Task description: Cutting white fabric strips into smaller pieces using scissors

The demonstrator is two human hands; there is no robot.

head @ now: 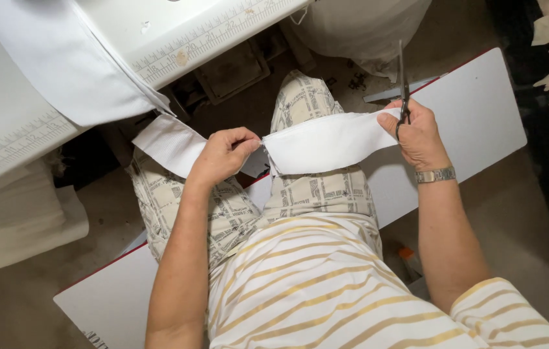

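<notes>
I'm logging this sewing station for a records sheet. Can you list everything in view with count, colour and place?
fabric strip: one, white, stretched between both hands over the lap
scissors: one pair, dark metal, in the right hand, blades up
sewing table: one, white with ruler markings, upper left
cloth on table: one, white, hanging over the table edge
board: one, white, red-edged, under the lap
wristwatch: one, silver, right wrist
left hand: pinching the strip
right hand: grip on scissors and strip end
</notes>
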